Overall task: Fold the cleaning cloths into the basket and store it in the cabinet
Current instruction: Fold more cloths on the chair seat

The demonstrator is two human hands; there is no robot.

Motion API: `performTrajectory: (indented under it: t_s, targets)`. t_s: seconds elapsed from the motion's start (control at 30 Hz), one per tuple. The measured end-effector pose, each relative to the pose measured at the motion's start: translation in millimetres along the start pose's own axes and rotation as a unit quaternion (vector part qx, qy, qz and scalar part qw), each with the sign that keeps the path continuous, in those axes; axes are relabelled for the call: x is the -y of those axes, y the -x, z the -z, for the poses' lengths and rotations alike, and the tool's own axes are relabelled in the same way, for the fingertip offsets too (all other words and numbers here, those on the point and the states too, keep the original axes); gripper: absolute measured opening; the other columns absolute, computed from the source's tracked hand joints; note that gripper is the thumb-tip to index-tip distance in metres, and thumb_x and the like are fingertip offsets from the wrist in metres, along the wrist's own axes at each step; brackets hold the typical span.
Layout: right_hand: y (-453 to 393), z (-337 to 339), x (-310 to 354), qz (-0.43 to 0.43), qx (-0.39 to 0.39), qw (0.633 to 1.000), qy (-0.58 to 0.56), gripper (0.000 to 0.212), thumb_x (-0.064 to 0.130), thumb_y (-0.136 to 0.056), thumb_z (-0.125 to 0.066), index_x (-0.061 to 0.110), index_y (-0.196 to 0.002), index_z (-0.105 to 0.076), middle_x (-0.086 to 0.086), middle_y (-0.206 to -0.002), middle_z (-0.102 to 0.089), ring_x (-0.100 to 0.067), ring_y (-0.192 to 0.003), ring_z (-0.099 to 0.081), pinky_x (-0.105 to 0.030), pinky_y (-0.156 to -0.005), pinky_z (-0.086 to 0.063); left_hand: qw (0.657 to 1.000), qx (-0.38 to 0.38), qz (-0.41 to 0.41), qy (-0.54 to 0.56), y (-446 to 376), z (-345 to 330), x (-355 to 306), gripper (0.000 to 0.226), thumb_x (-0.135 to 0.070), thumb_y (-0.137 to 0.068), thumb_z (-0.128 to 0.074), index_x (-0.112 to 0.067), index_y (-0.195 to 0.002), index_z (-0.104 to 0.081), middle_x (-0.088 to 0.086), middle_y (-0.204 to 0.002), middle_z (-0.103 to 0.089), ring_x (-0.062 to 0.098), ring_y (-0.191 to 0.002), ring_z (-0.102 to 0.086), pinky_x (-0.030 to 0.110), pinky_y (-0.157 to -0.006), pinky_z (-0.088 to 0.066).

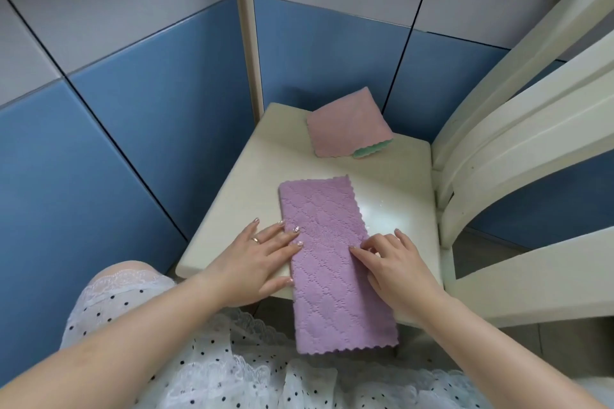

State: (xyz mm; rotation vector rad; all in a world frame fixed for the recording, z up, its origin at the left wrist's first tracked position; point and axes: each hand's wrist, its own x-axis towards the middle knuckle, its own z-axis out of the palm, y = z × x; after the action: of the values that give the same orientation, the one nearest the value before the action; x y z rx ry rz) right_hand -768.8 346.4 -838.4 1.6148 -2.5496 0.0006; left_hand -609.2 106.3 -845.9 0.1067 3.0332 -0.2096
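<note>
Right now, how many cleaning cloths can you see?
2: a purple cloth under both hands at the chair seat's near edge, and a folded pink cloth at the far edge. No others show.

A cream chair seat [232,209] carries two cloths. A purple cloth [329,259], folded into a long strip, lies along the seat's middle, its near end hanging past the front edge. A pink cloth [347,123], folded small, lies at the far corner, well apart from the purple one, with a green layer showing beneath its near right corner.
</note>
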Motion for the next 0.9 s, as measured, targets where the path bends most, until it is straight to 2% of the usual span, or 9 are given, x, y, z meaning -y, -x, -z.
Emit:
performTrajectory:
  t_s: [0.17, 0.23, 0.33, 0.4, 0.47, 0.57, 0.73, 0.83, 0.9]
  targets:
    - [25.2, -2.7, 6.1, 0.003, -0.027, 0.995, -0.094, 0.04, 0.015, -0.072, -0.076, 0.021, -0.11, -0.07, 0.0, -0.097, -0.064, -0.022, -0.084, -0.062, -0.033, -0.071, -0.056, 0.995, -0.014, -0.095, 0.007, -10.8, -1.7, 17.0, 0.072, -0.069, -0.09, -0.02, -0.024, -0.146, -0.03, 0.001, -0.154, -0.027, 0.025, -0.143, -0.024, 0.051, -0.112, -0.01]
    - [33.0, -2.3, 1.1, 0.024, -0.03, 0.994, -0.103, 0.045, 0.017, -0.075, -0.074, 0.022, -0.118, -0.064, -0.002, -0.113, -0.063, -0.023, -0.101, -0.061, -0.039, -0.083, -0.055, 0.992, -0.025, -0.122, -0.019, -10.7, 0.6, 18.2, 0.076, -0.073, -0.087, -0.026, -0.024, -0.146, -0.029, 0.004, -0.155, -0.023, 0.026, -0.144, -0.019, 0.052, -0.113, -0.012]
    - [47.6, 0.5, -12.4, 0.078, 0.045, 0.994, -0.059, 0.064, 0.033, -0.08, -0.056, 0.032, -0.141, -0.037, 0.0, -0.148, -0.039, -0.02, -0.137, -0.034, -0.042, -0.114, -0.028, 0.981, -0.056, -0.181, -0.033, -8.3, -1.2, 8.8, 0.079, -0.062, -0.082, -0.048, -0.024, -0.147, -0.023, 0.004, -0.156, -0.015, 0.025, -0.145, -0.014, 0.049, -0.114, -0.014]
    - [54.9, -1.0, -14.3, 0.11, 0.099, 0.989, -0.031, 0.078, 0.04, -0.076, -0.045, 0.035, -0.149, -0.016, 0.001, -0.156, -0.02, -0.016, -0.144, -0.013, -0.041, -0.116, -0.009, 0.972, -0.081, -0.218, -0.029, -8.4, -5.9, -4.5, 0.076, -0.039, -0.082, -0.059, -0.023, -0.148, -0.023, 0.005, -0.155, -0.018, 0.024, -0.143, -0.019, 0.047, -0.114, -0.017]
    - [57.7, -6.0, -11.1, 0.132, 0.103, 0.986, -0.004, 0.093, 0.035, -0.072, -0.061, 0.031, -0.15, -0.011, -0.004, -0.156, -0.021, -0.02, -0.144, -0.015, -0.043, -0.112, -0.011, 0.964, -0.107, -0.241, -0.027, -9.1, -11.9, -16.2, 0.064, -0.018, -0.086, -0.049, -0.022, -0.146, -0.027, 0.006, -0.153, -0.026, 0.023, -0.14, -0.028, 0.045, -0.113, -0.018]
    - [58.3, -13.8, -5.0, 0.136, 0.051, 0.989, -0.004, 0.106, 0.017, -0.068, -0.078, 0.026, -0.15, -0.013, -0.008, -0.152, -0.03, -0.025, -0.141, -0.027, -0.045, -0.11, -0.02, 0.963, -0.111, -0.244, -0.024, -12.5, -15.6, -24.2, 0.057, -0.011, -0.09, -0.035, -0.022, -0.146, -0.03, 0.007, -0.151, -0.033, 0.024, -0.138, -0.035, 0.043, -0.113, -0.019]
    - [53.5, -23.4, 5.6, 0.159, 0.005, 0.986, -0.042, 0.082, 0.015, -0.073, -0.07, 0.025, -0.145, -0.032, -0.005, -0.148, -0.039, -0.023, -0.137, -0.037, -0.044, -0.111, -0.022, 0.964, -0.083, -0.251, 0.004, -14.1, -12.3, -20.6, 0.053, -0.021, -0.093, -0.03, -0.021, -0.145, -0.031, 0.007, -0.15, -0.036, 0.023, -0.138, -0.036, 0.042, -0.113, -0.026]
    - [52.7, -19.7, 5.2, 0.139, 0.01, 0.987, -0.08, 0.057, 0.033, -0.084, -0.05, 0.028, -0.139, -0.039, 0.001, -0.144, -0.046, -0.016, -0.134, -0.04, -0.042, -0.112, -0.024, 0.966, -0.047, -0.246, 0.07, -14.4, -12.5, -18.9, 0.051, -0.029, -0.095, -0.031, -0.022, -0.146, -0.028, 0.004, -0.152, -0.033, 0.022, -0.141, -0.029, 0.043, -0.115, -0.02]
    - [49.6, -15.2, 5.1, 0.097, 0.01, 0.981, -0.167, 0.047, 0.04, -0.087, -0.046, 0.029, -0.132, -0.047, 0.008, -0.137, -0.052, -0.008, -0.131, -0.044, -0.037, -0.115, -0.023, 0.963, -0.055, -0.22, 0.145, -14.8, -11.8, -21.7, 0.049, -0.032, -0.095, -0.035, -0.021, -0.143, -0.035, 0.0, -0.15, -0.037, 0.017, -0.14, -0.029, 0.038, -0.116, -0.015]
